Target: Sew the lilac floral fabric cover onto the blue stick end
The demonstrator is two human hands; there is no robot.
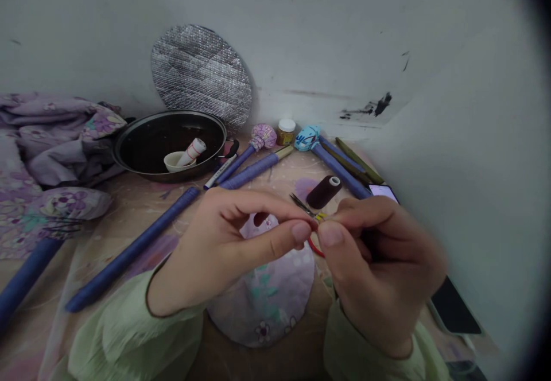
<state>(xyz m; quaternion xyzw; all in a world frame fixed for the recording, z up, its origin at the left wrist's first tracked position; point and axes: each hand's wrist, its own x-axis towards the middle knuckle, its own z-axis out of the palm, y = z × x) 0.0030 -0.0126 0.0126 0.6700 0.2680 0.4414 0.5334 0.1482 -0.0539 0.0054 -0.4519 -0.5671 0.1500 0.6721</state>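
My left hand [241,237] and my right hand [370,255] meet fingertip to fingertip above the table. Each pinches thumb against forefinger; whatever lies between them is too small to make out. Below them lies a round piece of lilac floral cloth [262,295], partly covered by my left hand. Just behind the fingertips are small scissors [303,206], their dark blades pointing away and part of a red handle showing. A spool of dark maroon thread [322,193] rests on its side beyond the scissors.
A black pan [142,146] holds a small white cup [172,162]. Blue-wrapped sticks [133,249] lie around, some with cloth-covered heads. A silver quilted disc [202,71] leans on the wall. Also here are a small jar [286,133], bunched floral fabric [51,134] and a phone [456,306].
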